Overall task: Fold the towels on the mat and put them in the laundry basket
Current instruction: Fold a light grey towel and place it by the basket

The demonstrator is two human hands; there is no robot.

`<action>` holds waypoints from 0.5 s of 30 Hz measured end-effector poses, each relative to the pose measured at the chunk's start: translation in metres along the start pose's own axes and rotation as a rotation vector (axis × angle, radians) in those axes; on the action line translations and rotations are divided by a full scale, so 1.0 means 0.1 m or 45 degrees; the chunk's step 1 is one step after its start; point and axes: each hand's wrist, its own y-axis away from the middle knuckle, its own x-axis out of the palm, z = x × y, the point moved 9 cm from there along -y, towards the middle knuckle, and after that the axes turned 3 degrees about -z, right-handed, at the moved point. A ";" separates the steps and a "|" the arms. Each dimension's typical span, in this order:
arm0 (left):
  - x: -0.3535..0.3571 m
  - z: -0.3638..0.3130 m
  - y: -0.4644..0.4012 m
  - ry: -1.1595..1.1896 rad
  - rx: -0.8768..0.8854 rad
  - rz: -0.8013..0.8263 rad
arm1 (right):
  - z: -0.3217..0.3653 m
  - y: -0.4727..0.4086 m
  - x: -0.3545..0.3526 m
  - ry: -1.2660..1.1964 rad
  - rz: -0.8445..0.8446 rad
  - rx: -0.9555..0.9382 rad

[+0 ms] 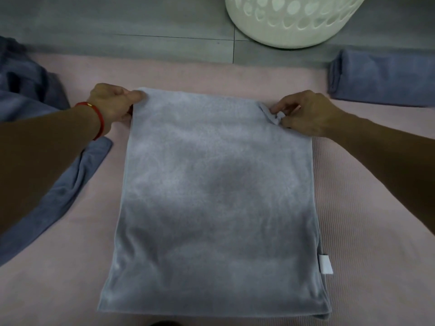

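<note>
Both hands pinch towel; its white tag is unreadable.

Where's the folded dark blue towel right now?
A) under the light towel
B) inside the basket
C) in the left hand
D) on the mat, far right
D: the folded dark blue towel lies on the pink mat at far right, outside the white basket.

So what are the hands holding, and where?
The light grey towel: left hand grips its far left corner, right hand pinches its far right corner.
</note>
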 end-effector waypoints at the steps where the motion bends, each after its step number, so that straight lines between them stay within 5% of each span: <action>1: 0.01 -0.01 0.00 0.011 -0.005 -0.007 | 0.02 -0.01 0.01 0.017 0.014 -0.023; 8: -0.02 0.01 -0.04 -0.023 -0.030 0.021 | -0.17 0.06 -0.03 -0.388 0.075 0.122; 15: -0.08 0.01 -0.03 0.119 -0.040 -0.040 | -0.15 -0.10 -0.24 -0.093 -0.254 -0.033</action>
